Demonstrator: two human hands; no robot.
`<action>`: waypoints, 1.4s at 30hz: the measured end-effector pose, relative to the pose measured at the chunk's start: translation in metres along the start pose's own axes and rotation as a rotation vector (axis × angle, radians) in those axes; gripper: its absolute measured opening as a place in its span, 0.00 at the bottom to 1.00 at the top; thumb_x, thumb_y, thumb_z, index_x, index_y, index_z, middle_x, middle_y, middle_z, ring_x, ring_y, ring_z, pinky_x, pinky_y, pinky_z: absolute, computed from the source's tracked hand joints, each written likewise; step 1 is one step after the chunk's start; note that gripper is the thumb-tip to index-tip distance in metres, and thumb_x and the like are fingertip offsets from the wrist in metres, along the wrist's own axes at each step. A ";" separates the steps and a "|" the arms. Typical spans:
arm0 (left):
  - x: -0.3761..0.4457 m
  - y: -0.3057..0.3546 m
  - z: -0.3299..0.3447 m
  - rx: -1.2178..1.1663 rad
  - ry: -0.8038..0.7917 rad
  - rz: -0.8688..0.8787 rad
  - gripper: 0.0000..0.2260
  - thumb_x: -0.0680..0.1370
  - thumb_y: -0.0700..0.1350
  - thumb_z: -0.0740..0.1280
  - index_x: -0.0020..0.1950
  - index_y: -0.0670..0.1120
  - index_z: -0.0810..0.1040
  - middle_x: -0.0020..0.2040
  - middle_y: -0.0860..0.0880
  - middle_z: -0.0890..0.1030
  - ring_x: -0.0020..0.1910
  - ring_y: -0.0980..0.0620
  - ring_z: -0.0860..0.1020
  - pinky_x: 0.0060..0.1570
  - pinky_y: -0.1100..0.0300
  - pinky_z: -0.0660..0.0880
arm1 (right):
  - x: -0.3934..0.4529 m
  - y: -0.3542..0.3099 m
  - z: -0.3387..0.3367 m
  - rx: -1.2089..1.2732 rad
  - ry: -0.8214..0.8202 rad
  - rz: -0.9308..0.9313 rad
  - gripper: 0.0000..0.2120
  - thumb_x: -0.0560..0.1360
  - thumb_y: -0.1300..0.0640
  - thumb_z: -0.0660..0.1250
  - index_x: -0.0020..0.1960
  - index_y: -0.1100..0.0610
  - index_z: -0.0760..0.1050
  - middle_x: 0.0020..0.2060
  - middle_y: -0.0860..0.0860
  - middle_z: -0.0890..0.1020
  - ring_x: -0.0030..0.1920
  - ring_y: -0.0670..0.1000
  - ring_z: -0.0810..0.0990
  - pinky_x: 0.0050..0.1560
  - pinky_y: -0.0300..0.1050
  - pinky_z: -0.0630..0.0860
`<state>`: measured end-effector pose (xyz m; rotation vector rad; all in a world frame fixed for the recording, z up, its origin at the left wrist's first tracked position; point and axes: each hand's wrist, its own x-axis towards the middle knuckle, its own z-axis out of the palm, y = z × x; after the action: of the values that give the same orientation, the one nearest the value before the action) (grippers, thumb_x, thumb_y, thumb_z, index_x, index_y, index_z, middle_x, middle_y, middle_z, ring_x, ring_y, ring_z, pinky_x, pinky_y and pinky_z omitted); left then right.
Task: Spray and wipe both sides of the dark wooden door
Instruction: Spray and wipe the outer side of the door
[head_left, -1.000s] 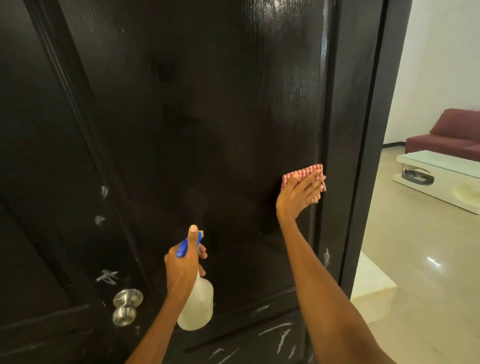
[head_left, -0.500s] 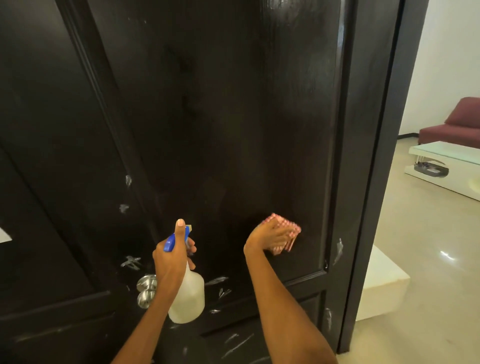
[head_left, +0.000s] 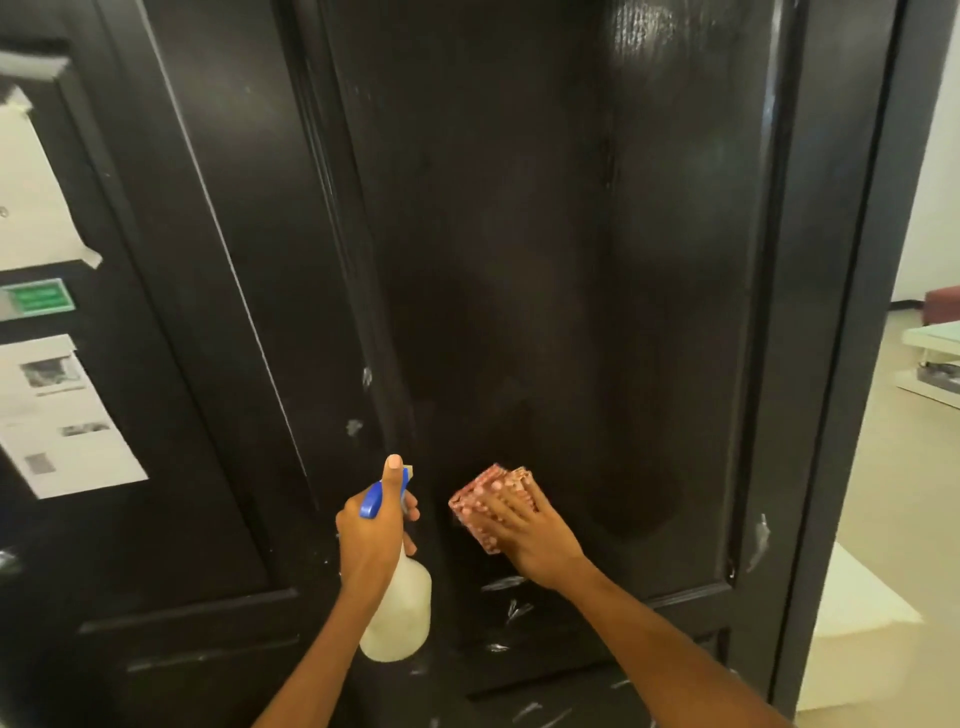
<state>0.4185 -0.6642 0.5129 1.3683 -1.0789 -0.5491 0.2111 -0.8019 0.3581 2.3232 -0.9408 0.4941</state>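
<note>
The dark wooden door (head_left: 571, 260) fills most of the view, its tall recessed panel glossy and streaked near the top. My right hand (head_left: 524, 540) presses a folded red checked cloth (head_left: 485, 499) flat against the lower left part of that panel, fingers straight. My left hand (head_left: 371, 535) grips a white spray bottle (head_left: 400, 608) by its blue trigger head (head_left: 373, 501), thumb up, just left of the cloth and in front of the door's stile. White scuff marks (head_left: 511, 608) show on the rail below the hands.
A second dark door leaf (head_left: 197, 364) on the left carries taped paper sheets (head_left: 57, 415) and a green sign (head_left: 39, 297). The door frame (head_left: 852, 364) stands at the right. Beyond it are a pale tiled floor (head_left: 893, 519), a white low table (head_left: 932, 364) and a white step (head_left: 857, 623).
My right hand has swept the cloth from the panel's right edge down and left to beside the bottle. The view has shifted left, so the papers show and the round doorknob is out of sight.
</note>
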 end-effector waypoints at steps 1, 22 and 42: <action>0.002 0.001 -0.003 -0.003 0.002 0.008 0.25 0.78 0.64 0.61 0.44 0.43 0.82 0.36 0.40 0.82 0.24 0.47 0.77 0.24 0.59 0.76 | 0.014 -0.002 -0.011 0.037 0.047 0.110 0.45 0.73 0.51 0.68 0.82 0.47 0.45 0.81 0.54 0.50 0.80 0.59 0.48 0.76 0.69 0.49; 0.009 -0.015 -0.063 -0.079 0.135 0.007 0.27 0.75 0.66 0.61 0.46 0.43 0.83 0.35 0.41 0.82 0.27 0.48 0.78 0.26 0.60 0.76 | 0.034 -0.065 0.015 -0.062 -0.053 -0.123 0.45 0.73 0.53 0.70 0.82 0.47 0.48 0.82 0.51 0.50 0.81 0.56 0.48 0.77 0.67 0.41; 0.024 0.031 -0.098 -0.168 0.185 0.109 0.24 0.78 0.62 0.62 0.47 0.41 0.82 0.35 0.41 0.81 0.30 0.49 0.79 0.25 0.60 0.76 | 0.211 -0.024 -0.144 0.042 0.352 -0.037 0.33 0.81 0.50 0.57 0.82 0.50 0.47 0.81 0.55 0.49 0.81 0.60 0.44 0.75 0.70 0.38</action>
<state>0.5044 -0.6295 0.5632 1.1814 -0.9300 -0.4151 0.3557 -0.8039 0.5703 2.1876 -0.7221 0.8797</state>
